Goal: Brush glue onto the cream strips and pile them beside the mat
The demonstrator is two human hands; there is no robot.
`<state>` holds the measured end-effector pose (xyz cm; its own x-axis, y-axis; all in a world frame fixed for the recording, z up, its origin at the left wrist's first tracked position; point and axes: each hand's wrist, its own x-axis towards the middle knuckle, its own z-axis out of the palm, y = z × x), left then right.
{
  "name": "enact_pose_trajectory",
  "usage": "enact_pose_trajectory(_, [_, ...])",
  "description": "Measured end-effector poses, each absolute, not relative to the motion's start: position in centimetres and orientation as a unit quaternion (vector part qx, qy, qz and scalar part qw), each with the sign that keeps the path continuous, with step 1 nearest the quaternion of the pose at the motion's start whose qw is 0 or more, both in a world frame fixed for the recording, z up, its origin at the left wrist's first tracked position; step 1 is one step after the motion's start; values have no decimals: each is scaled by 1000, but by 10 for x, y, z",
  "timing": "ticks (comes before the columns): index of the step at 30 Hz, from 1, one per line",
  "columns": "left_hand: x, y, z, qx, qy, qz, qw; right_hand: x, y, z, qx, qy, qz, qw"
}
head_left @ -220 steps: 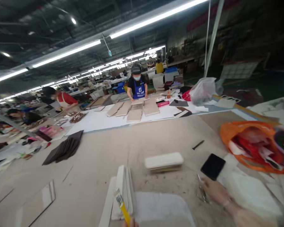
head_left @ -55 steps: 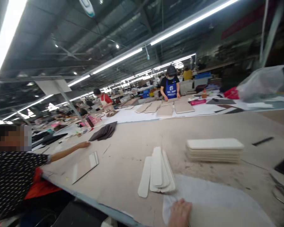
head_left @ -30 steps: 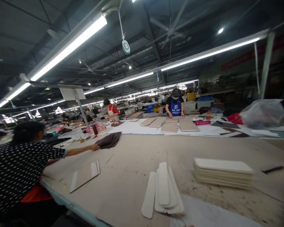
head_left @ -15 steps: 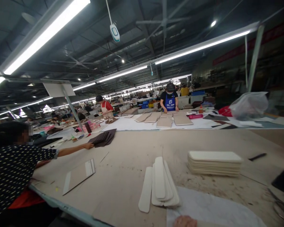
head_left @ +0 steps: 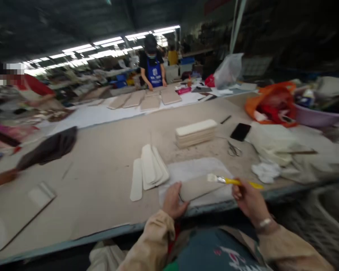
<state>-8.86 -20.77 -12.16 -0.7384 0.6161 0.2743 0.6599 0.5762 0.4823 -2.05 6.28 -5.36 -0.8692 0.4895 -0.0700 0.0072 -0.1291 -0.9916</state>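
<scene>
My right hand [head_left: 250, 199] is closed around the yellow handle of a flat paintbrush [head_left: 228, 181]. The brush's pale bristles are over the right part of a thin grey-beige panel [head_left: 199, 187]; whether they touch it I cannot tell. At the panel's left end, my left hand [head_left: 173, 201] grips the edge between thumb and fingers. A translucent white sheet [head_left: 196, 165] lies under the panel. Just beyond my left hand, several long white strips with rounded ends [head_left: 151, 165] are fanned out. Farther back stands a neat stack of similar strips [head_left: 196, 131].
Scissors [head_left: 234, 149], a black phone [head_left: 241, 131] and crumpled white cloth [head_left: 267, 171] lie to the right. Behind them are an orange bag [head_left: 252, 103] and a purple basin [head_left: 313, 114]. At left, a co-worker's arm [head_left: 1, 180] reaches to dark pieces [head_left: 52, 148]. Another co-worker [head_left: 152, 67] stands opposite.
The view has tilted down and turned right. Both my hands, the paintbrush and the panel are now visible; before, only part of one hand showed at the bottom edge.
</scene>
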Motion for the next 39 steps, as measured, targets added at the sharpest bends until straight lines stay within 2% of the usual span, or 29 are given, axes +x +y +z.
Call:
enact_pose_trajectory(3, [-97, -203, -123, -345, -888, -305, 16, -1, 59, -59, -244, -588, 754, 160])
enact_pose_trajectory(14, [-97, -202, -123, -335, -880, -336, 7, -46, 8, -63, -173, -701, 691, 46])
enact_pose_trajectory(22, [-97, -201, -123, -332, -876, -348, -4, -62, -5, -72, -143, -746, 651, -3])
enact_pose_trajectory(39, [-99, -202, -126, -335, -891, -307, 4, -55, 53, -66, -223, -791, 569, 41])
